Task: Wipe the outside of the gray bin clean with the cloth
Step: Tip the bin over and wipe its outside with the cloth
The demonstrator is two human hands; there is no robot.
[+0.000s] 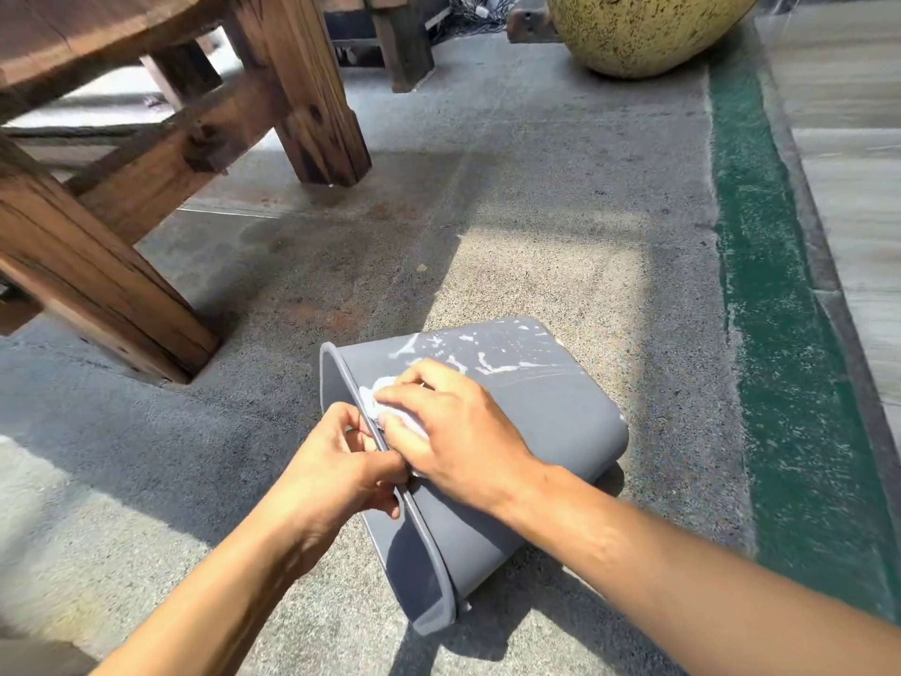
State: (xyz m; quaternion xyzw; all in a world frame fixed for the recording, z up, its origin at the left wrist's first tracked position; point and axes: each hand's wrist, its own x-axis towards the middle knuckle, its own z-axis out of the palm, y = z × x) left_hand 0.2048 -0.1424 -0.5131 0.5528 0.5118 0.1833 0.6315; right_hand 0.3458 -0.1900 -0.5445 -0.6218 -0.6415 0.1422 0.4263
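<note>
No readable brand, label or writing anywhere on the gray bin (551,422). Bin lies on its side on the concrete floor (560,212), open mouth facing left toward the camera wearer, base pointing away to the right. White smears and streaks on the bin's upper wall, on the far side from the hands.

Right hand (458,431) is on the bin's upper outer wall just beside the rim, fingers bent down over a white cloth (390,407), pressing it to the plastic; most of the cloth is hidden under the hand. Left hand (341,461) is at the bin's mouth, fingers curled, pinching the rim between thumb and fingers, touching the right hand's side.

Wooden table legs (302,90) stand well beyond the bin to its left. A yellow speckled pot (643,26) sits far beyond the bin, to its right. A green painted strip (790,334) runs along the floor right of the bin.
</note>
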